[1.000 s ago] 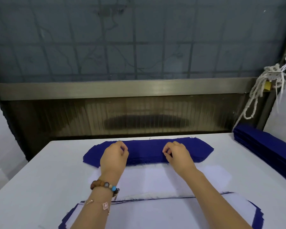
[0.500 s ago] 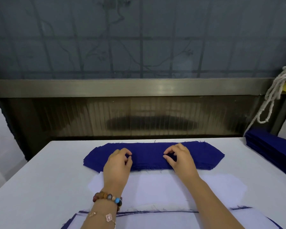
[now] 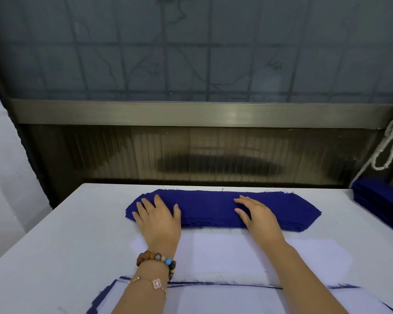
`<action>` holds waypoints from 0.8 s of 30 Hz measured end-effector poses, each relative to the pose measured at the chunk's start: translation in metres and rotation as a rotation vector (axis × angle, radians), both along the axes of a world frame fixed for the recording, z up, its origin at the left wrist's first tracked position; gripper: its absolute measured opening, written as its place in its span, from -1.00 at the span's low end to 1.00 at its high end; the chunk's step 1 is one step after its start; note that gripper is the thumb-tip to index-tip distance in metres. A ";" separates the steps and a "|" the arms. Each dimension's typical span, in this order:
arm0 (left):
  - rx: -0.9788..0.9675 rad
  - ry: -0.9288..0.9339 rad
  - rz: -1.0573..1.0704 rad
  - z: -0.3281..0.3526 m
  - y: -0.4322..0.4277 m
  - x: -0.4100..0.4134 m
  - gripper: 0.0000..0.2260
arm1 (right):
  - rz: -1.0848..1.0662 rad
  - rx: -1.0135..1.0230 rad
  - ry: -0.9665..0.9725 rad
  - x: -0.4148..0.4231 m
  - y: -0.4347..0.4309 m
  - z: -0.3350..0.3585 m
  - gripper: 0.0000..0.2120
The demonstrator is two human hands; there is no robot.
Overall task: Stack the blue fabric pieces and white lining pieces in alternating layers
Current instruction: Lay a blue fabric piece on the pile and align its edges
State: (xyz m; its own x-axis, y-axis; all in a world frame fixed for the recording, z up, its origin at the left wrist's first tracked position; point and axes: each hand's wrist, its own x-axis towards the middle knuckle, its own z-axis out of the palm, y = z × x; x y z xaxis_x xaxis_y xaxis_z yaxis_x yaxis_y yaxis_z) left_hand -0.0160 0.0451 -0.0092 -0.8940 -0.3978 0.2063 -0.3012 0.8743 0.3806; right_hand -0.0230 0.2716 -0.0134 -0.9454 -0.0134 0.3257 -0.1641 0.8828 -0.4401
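Hands uncurled, flat on blue fabric stack.

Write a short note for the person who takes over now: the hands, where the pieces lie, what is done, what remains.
Left hand: open, flat on the left end of the blue fabric stack.
Right hand: open, flat on the same stack, right of its middle.
White lining pile lies just nearer; the layered stack, white on top, blue edges showing, lies nearest.
Done: some layers. Left: probably a blue piece next, then alternate.
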 end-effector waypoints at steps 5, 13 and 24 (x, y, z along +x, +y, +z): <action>0.010 -0.023 -0.002 0.002 -0.001 -0.001 -0.42 | -0.013 0.010 -0.018 0.001 0.001 0.001 -0.61; 0.019 0.047 0.005 0.004 -0.006 -0.002 -0.49 | -0.020 0.023 -0.028 0.001 0.001 0.003 -0.63; 0.414 0.216 0.123 0.004 -0.021 -0.010 -0.60 | -0.034 0.007 -0.045 0.000 0.001 0.004 -0.63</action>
State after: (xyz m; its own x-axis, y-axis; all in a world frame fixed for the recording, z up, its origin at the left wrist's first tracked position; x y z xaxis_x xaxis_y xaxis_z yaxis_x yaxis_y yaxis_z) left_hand -0.0260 0.0238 -0.0048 -0.7894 -0.5856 0.1843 -0.2680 0.5987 0.7548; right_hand -0.0227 0.2723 -0.0095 -0.9590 0.0166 0.2830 -0.1143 0.8908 -0.4398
